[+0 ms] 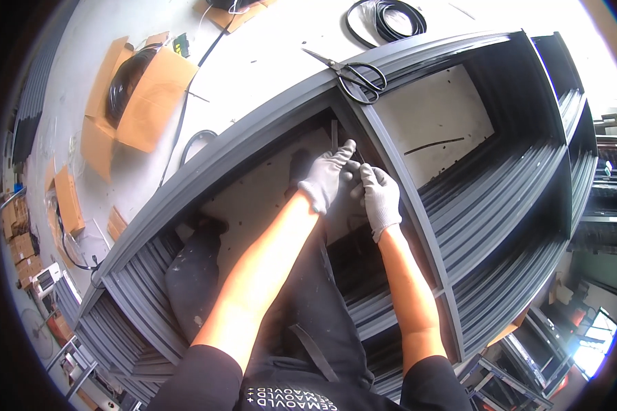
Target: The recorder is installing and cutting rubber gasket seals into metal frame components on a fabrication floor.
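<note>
Both my hands wear grey gloves and work inside an opening of the stacked dark grey metal frames (399,164), close to a crossbar. My left hand (328,177) has its fingers closed near the corner, where a thin dark strip (334,135) rises just past them. Beside it, my right hand (380,197) is pinched shut, its fingertips almost touching the left ones. A thin piece shows at those fingertips, too small to name. Black-handled scissors (355,81) lie across the top rail and the crossbar, a little beyond my hands.
On the pale floor stand an open cardboard box (159,85) with a black coil inside and a second carton (68,198). A black coil (394,20) lies beyond the top rail. A loose dark strip (433,145) lies within the right opening. More frames stand at lower right.
</note>
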{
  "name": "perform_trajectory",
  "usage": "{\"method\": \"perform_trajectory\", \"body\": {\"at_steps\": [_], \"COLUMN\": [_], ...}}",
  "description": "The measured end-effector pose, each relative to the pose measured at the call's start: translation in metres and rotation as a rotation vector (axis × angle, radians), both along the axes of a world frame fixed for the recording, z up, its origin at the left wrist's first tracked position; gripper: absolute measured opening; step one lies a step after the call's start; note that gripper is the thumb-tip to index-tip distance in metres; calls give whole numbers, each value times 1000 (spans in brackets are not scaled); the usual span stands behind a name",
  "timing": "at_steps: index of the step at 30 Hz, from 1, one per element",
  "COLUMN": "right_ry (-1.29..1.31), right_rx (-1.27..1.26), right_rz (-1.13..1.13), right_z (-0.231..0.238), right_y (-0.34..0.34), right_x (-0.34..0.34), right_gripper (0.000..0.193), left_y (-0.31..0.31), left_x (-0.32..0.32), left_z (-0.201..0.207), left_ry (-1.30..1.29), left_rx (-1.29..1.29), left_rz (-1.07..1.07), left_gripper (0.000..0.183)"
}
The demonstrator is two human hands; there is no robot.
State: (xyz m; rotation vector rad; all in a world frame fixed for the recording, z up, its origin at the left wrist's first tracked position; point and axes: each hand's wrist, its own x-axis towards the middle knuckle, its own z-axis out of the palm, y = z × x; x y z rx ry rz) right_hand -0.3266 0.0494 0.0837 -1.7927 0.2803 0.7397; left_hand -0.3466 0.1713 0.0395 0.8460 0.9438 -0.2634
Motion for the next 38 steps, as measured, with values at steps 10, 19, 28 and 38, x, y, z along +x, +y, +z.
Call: {"method": "perform_trajectory", "body": {"at_steps": [10,19,28,38], "right_ry": [227,200,164,151], "right_rx": [188,177,154,144], "right_rz": [-18,-7,-43,-58], "right_z": [-2,8,15,16], "right_y": [-35,-54,-51,-45], "right_x": [3,-1,0,-5], "right_gripper": [33,28,26,27], "left_y": [17,25,36,40], "left_x": [35,40,44,47], "left_z": [-35,-33,-28,-64], "left_ry": [-35,13,68,-107], "left_rx": [276,303,305,509], "left_rz": [-4,-28,-180,24], "left_gripper": [24,24,27,57]}}
